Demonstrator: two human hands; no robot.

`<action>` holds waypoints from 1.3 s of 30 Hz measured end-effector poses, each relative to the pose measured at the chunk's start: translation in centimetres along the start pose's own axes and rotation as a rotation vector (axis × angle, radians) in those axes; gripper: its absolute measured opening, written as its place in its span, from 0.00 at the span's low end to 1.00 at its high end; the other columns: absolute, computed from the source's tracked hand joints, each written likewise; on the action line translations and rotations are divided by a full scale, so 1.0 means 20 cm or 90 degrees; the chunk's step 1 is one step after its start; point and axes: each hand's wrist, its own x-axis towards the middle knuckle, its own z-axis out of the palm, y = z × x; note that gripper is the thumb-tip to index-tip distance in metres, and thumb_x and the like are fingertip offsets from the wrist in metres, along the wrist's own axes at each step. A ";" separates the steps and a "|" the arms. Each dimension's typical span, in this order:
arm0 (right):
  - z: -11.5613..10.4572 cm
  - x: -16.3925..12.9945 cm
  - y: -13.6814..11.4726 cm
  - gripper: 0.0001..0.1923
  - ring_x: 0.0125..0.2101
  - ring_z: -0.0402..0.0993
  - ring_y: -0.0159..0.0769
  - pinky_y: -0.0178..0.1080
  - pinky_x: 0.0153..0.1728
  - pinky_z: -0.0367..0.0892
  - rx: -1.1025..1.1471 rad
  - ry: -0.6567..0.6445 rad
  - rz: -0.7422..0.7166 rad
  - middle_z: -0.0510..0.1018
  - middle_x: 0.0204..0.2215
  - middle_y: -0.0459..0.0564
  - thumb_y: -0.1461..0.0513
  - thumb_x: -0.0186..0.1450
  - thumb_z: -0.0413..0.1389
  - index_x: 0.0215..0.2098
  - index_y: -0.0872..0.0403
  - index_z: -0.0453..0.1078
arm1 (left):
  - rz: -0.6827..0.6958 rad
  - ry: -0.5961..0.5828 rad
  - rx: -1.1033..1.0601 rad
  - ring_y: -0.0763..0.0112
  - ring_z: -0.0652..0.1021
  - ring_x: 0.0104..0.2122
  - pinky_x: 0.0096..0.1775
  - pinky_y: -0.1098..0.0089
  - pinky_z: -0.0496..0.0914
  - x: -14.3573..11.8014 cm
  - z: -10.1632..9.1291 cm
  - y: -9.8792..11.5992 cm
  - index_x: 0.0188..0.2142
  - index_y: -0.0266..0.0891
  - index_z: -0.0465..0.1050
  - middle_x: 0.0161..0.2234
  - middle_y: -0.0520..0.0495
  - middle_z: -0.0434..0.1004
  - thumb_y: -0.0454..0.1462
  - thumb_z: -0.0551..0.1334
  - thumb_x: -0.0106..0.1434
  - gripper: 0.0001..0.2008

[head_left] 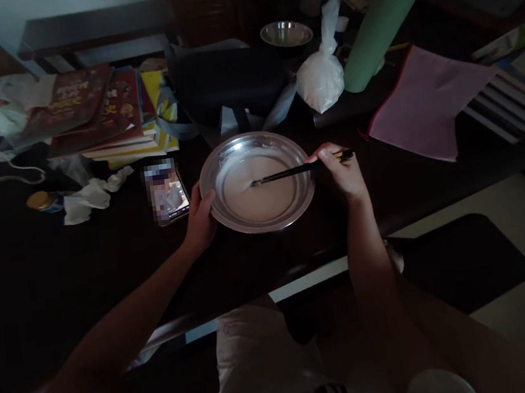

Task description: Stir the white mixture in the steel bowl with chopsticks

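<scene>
The left forearm ran up and inward from the lower left, its elbow bent out wide, and ended in the left hand [201,222] at the near-left edge of the metal bowl [266,225]. That hand was clamped on the rim, thumb laid over the lip and pointing inward, while the other fingers were mostly hidden against the outer side. The right forearm rose steeply from the lower right, and the right hand [346,170] hung beside the bowl's right edge, wrist bent inward, thumb and fingers pinched together around the black chopsticks [288,172] near their yellow-marked upper end. The sticks lay close together at a low slant across the right side of the rim, their tips in the pale liquid [258,203] near the middle of the bowl. The bowl stood on the dark table [270,256], between the two hands and in front of the person. A lit phone [177,197] lay just left of the left hand; a knotted bag of white powder [322,82] sat beyond the right one.
</scene>
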 end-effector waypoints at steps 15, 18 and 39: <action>0.00 0.00 -0.01 0.29 0.30 0.80 0.38 0.44 0.39 0.75 -0.011 0.030 0.019 0.80 0.22 0.45 0.35 0.66 0.59 0.23 0.46 0.77 | 0.003 0.000 0.019 0.55 0.83 0.50 0.50 0.59 0.79 0.00 -0.01 -0.01 0.50 0.48 0.76 0.45 0.47 0.83 0.50 0.75 0.56 0.25; 0.00 0.00 -0.01 0.27 0.32 0.82 0.38 0.43 0.40 0.76 0.001 -0.021 -0.002 0.81 0.23 0.44 0.35 0.64 0.62 0.24 0.46 0.78 | 0.009 0.000 0.021 0.55 0.83 0.50 0.50 0.60 0.79 0.01 -0.01 -0.01 0.51 0.48 0.76 0.45 0.47 0.83 0.51 0.75 0.56 0.26; 0.00 0.00 0.01 0.26 0.32 0.82 0.38 0.44 0.40 0.77 0.012 0.010 -0.008 0.82 0.24 0.44 0.35 0.64 0.63 0.25 0.46 0.79 | 0.003 -0.005 0.004 0.56 0.84 0.46 0.48 0.59 0.80 0.02 -0.03 -0.02 0.49 0.48 0.77 0.46 0.48 0.85 0.52 0.78 0.55 0.26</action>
